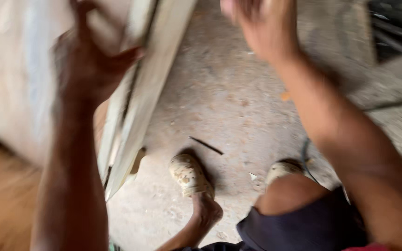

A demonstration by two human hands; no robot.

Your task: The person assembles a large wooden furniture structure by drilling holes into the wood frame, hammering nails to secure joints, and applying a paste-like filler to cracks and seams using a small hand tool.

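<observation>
Pale wooden panel (138,88), stood on edge at the concrete floor (219,93), is clasped by the left hand (87,65). The right hand (264,28) is raised nearby (grip indiscernible, blurred). A steadying second hold seems called for.

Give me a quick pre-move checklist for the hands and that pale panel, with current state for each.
1. Left hand on the pale panel: ok, fingers wrap its edge, though blurred.
2. Right hand contact with the panel: cannot tell, it is raised at the top edge, blurred, partly cut off.
3. Panel orientation: tilted, standing on edge, lower corner near the floor; ok.
4. Feet clear of the panel's lower corner: ok, the nearer shoe stands apart from it.
5. Floor debris: not ok, a dark stick and small scraps lie by the shoes.
</observation>
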